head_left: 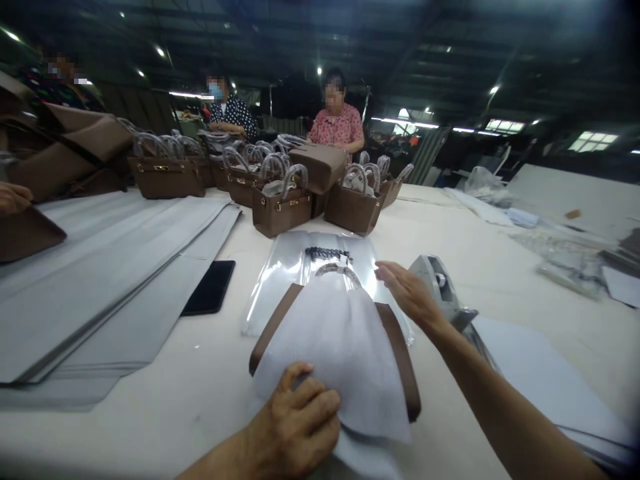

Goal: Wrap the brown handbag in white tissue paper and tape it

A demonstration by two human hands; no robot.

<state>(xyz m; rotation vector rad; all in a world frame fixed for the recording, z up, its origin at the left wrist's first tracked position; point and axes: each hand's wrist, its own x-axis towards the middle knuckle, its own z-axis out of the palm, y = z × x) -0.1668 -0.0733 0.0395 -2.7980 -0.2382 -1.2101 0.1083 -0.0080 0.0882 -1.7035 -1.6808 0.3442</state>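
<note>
A brown leather handbag (400, 360) wrapped in white tissue paper (340, 347) lies on the white worktable (200, 393), half on a clear plastic bag (290, 267). The left hand (295, 420) presses the paper, fingers curled and resting flat. The right hand (407, 290) hovers at the bag's top edge, fingers extended, holding nothing. Stacked grey sheets (100, 267) and a black phone (210, 287) lie left; a tape dispenser (440, 283) sits right. Finished brown handbags (280, 207) crowd the far end of a dim factory hall.
</note>
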